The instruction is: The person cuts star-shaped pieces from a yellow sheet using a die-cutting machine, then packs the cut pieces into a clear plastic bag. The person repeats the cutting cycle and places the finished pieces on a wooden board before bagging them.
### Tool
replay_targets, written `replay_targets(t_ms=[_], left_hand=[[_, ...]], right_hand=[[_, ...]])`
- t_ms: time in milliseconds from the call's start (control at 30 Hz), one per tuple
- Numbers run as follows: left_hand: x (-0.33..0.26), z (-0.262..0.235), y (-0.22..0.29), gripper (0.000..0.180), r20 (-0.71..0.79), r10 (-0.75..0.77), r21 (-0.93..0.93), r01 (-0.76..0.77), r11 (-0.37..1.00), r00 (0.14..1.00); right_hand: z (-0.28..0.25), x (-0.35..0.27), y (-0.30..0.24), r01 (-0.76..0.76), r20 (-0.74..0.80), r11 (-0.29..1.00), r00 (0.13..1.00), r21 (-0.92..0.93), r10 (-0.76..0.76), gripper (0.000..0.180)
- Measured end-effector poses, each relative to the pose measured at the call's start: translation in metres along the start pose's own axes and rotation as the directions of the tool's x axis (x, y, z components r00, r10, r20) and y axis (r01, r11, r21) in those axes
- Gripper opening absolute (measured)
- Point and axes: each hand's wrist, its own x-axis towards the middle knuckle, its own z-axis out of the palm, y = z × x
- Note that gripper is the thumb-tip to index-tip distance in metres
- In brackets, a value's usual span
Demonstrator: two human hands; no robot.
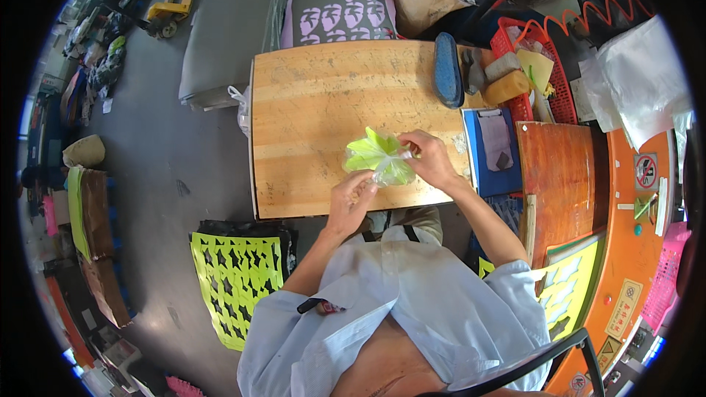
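Left hand (351, 195) pinched clear bag (384, 167) at 6 o'clock | right hand (429, 159) gripped yellow-green cutouts (371, 151) at 3 o'clock | best kept stack flat on wooden table (309, 103)

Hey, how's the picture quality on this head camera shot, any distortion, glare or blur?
Head view: strong fisheye, so the wooden table edges bow and a black rim rings the frame; bright even light, soft shadows; sharp at the left hand, right hand and clear bag of yellow-green pieces, with some sheen on the plastic; edges smear.
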Motion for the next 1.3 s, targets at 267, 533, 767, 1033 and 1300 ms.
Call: replay_targets(t_ms=[267, 533, 767, 1033, 1300], left_hand=[[0.076, -0.009, -0.007, 0.032, 0.313, 0.305, 0.545, -0.433, 0.718, 0.9], [0.095, -0.018, -0.014, 0.016, 0.209, 0.029, 0.282, -0.089, 0.955, 0.977], [0.081, -0.027, 0.008, 0.012, 0.345, 0.24, 0.476, -0.39, 0.789, 0.907], [0.074, -0.052, 0.023, 0.02, -0.173, 0.276, 0.213, -0.238, 0.948, 0.945], [0.053, -0.026, 0.016, 0.029, -0.196, 0.095, -0.003, -0.098, 0.995, 0.976]], right_hand=[[0.022, -0.03, 0.012, 0.19, -0.181, 0.94, 0.952, -0.285, -0.248, 0.031], [0.025, -0.041, 0.023, 0.044, -0.331, 0.977, 0.937, -0.207, -0.112, 0.008], [0.02, -0.054, 0.009, 0.05, -0.277, 0.974, 0.961, 0.223, 0.014, 0.008], [-0.03, -0.056, -0.013, -0.189, -0.091, 0.928, 0.969, 0.321, 0.229, 0.024], [0.049, 0.023, -0.028, 0.187, 0.021, 0.876, 0.98, -0.444, -0.198, 0.047]])
